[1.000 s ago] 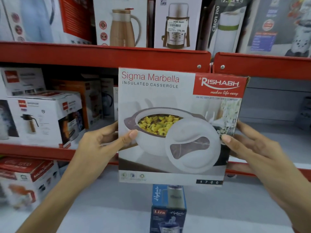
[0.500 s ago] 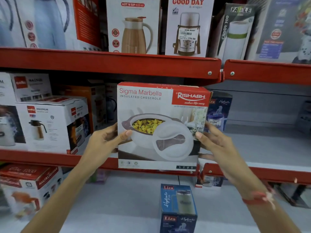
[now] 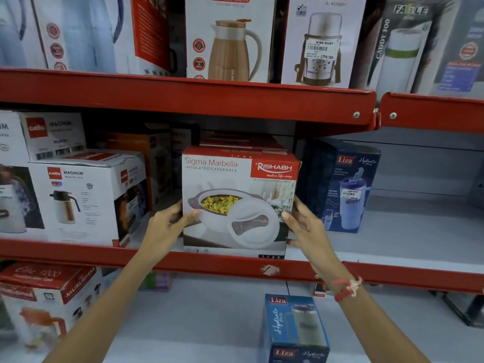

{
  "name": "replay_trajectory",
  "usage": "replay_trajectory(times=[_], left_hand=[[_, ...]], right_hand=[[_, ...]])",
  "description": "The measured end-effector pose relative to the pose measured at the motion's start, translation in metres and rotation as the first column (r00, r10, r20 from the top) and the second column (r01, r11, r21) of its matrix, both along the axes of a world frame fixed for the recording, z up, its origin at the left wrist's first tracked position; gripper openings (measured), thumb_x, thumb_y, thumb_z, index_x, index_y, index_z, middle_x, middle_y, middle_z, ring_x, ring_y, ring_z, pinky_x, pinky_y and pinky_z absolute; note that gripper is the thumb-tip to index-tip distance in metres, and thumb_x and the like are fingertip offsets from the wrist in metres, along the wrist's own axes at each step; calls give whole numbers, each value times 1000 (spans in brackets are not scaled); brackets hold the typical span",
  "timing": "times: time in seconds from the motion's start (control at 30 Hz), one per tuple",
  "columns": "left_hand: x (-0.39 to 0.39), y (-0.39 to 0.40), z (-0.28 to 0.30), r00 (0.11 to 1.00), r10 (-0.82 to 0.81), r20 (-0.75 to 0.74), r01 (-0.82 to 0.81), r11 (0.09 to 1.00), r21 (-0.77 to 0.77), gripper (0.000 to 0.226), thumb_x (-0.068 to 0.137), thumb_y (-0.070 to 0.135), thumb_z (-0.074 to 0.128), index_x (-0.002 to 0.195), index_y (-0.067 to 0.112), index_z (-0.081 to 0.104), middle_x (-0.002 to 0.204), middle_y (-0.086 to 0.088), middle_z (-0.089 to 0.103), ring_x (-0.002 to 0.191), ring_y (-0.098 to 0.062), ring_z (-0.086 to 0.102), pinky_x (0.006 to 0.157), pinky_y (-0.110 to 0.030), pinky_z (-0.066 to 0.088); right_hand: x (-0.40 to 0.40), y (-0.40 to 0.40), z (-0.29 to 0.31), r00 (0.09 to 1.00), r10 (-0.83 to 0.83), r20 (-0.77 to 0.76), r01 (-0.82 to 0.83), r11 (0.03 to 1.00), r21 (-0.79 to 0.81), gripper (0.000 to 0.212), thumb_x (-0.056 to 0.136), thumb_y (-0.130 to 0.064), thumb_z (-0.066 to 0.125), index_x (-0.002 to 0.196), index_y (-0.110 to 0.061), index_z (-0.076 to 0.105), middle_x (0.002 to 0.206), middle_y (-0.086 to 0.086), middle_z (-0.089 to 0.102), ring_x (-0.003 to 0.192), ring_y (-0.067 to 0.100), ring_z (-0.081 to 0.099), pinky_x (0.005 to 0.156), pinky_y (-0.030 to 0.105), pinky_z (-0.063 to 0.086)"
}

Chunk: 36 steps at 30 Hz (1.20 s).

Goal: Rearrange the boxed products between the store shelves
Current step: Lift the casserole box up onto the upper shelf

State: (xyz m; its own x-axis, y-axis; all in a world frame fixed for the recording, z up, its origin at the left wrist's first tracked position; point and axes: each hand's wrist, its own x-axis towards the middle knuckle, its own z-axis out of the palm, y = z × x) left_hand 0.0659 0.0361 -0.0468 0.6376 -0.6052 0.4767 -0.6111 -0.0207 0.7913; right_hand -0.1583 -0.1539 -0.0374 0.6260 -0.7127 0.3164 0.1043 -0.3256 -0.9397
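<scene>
A white and red casserole box [image 3: 238,189], printed "Sigma Marbella", stands upright on the middle shelf [image 3: 209,265], its lower edge at the red front lip. My left hand [image 3: 167,226] grips its left side with the thumb across the front. My right hand [image 3: 303,224] grips its right side, a red thread band on that wrist. More red-topped boxes sit behind it, mostly hidden.
A white Cello Magnum flask box [image 3: 86,200] stands to the left, a blue Liza tumbler box [image 3: 343,187] to the right, with bare shelf beyond. Flask and jug boxes line the top shelf [image 3: 183,95]. Another Liza box [image 3: 293,328] and a Murlidhar box [image 3: 44,289] sit below.
Both hands have carried the casserole box away from me and down onto the middle shelf, between the Cello box and the blue Liza box.
</scene>
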Motion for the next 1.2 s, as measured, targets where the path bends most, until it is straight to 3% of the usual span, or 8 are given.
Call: replay_trajectory(times=[0.17, 0.53, 0.7, 0.83, 0.9, 0.97, 1.07, 1.2], left_hand=[[3, -3, -7, 1000, -24, -15, 24, 1000, -16, 46, 76, 66, 55, 118, 49, 59, 102, 8, 77, 99, -8, 72, 90, -47, 56], [13, -5, -12, 999, -29, -35, 29, 1000, 8, 42, 73, 76, 54, 111, 57, 57, 94, -9, 78, 77, -14, 65, 86, -55, 53], [-1, 0, -8, 999, -24, -47, 26, 999, 43, 40, 73, 71, 53, 112, 62, 52, 86, 37, 71, 93, 6, 69, 90, -32, 55], [-25, 2, -16, 989, 82, -120, -91, 993, -72, 78, 81, 58, 60, 148, 34, 27, 116, 27, 58, 96, 3, 53, 88, -18, 43], [-46, 6, -24, 976, 159, -152, -189, 959, -213, 71, 84, 47, 63, 146, 29, 33, 144, 13, 47, 126, -4, 45, 104, -27, 36], [-68, 8, -34, 980, 151, -133, -186, 933, -309, 57, 85, 36, 65, 138, 23, 46, 141, 3, 52, 129, -9, 48, 105, -31, 41], [-95, 5, -59, 989, 74, -127, -111, 942, -317, 43, 85, 26, 66, 126, 16, 56, 126, -1, 60, 119, -15, 58, 98, -34, 50], [-129, -1, -103, 980, 16, -199, -64, 970, -234, 36, 83, 22, 69, 117, 14, 60, 116, -2, 63, 107, -10, 62, 86, -13, 50]], right_hand=[[5, -3, -6, 999, -34, -11, 34, 999, -1, 58, 96, -26, 57, 146, -41, 35, 143, -5, 57, 133, 18, 51, 105, 55, 45], [7, -5, -7, 1000, -28, 2, 28, 999, 17, 59, 96, -24, 56, 149, -38, 33, 145, -2, 55, 135, 21, 49, 105, 56, 45], [4, 0, -5, 999, -43, -27, 41, 998, -54, 62, 95, -30, 57, 149, -40, 29, 150, -4, 49, 139, 20, 44, 109, 56, 41], [-7, 7, -10, 986, -167, -5, 163, 968, -190, 70, 89, -43, 59, 151, -31, 30, 155, -5, 40, 140, 17, 42, 111, 37, 41], [-20, 15, -18, 970, -239, 52, 244, 935, -259, 58, 92, -39, 58, 146, -28, 40, 150, -5, 45, 134, 12, 47, 100, 12, 41], [-35, 26, -31, 953, -283, 109, 303, 901, -312, 42, 94, -33, 58, 135, -28, 51, 137, -5, 54, 123, 7, 54, 87, -1, 43], [-57, 36, -56, 948, -281, 147, 316, 880, -356, 28, 94, -31, 57, 121, -26, 59, 122, -1, 62, 111, 5, 60, 88, 11, 50], [-84, 37, -104, 947, -305, 102, 322, 896, -305, 25, 93, -33, 56, 112, -19, 65, 113, -5, 62, 107, 13, 62, 93, 30, 53]])
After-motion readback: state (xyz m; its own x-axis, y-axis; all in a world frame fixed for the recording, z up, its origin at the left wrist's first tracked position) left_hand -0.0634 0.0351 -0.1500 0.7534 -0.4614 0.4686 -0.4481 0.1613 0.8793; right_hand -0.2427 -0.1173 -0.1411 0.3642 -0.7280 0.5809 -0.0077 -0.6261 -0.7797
